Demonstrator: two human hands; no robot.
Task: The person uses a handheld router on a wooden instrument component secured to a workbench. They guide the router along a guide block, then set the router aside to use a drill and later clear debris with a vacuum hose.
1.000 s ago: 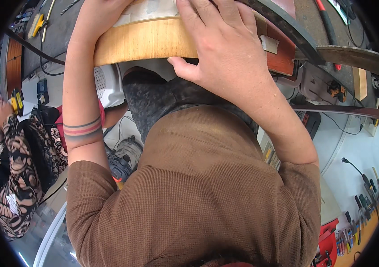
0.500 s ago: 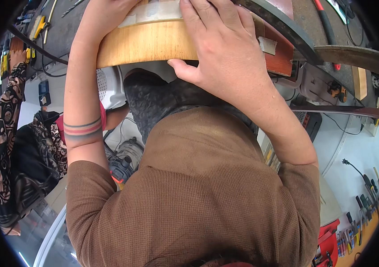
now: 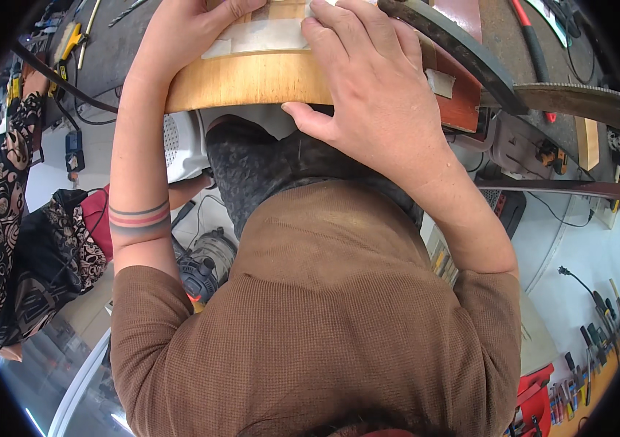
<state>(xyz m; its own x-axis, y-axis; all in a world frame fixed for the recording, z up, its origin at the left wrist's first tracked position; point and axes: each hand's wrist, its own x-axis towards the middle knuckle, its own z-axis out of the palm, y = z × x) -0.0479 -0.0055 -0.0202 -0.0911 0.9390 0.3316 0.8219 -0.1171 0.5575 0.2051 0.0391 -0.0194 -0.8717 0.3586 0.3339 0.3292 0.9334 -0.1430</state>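
At the top middle of the head view, in front of the person's torso and above the dark trousers, is a curved wooden piece point(image 3: 252, 81), cut off by the upper edge. Its near face is honey-yellow, with fine grain, a few darker specks and a thin dark line along the bowed lower rim. Above this face runs a whitish, partly see-through strip point(image 3: 270, 36), with a browner patch of wood showing beyond it.

The left hand point(image 3: 187, 33) is at the piece's left end, its thumb reaching inward over the top; its other fingers are mostly out of sight, so whether they grip cannot be told. The right hand point(image 3: 383, 91) lies palm down over the right part, fingers extended and slightly parted rather than clenched, the fingertips on the whitish strip. Its thumb points left by the lower rim; whether it touches there is unclear.

Just right of this hand is a reddish-brown panel point(image 3: 458, 105) bearing a pale scrap point(image 3: 439, 83), with a dark curved bar point(image 3: 463, 51) beyond. A grey bench top point(image 3: 110, 54) shows at upper left, and near the left rim is a co-worker's patterned sleeve point(image 3: 4, 204).
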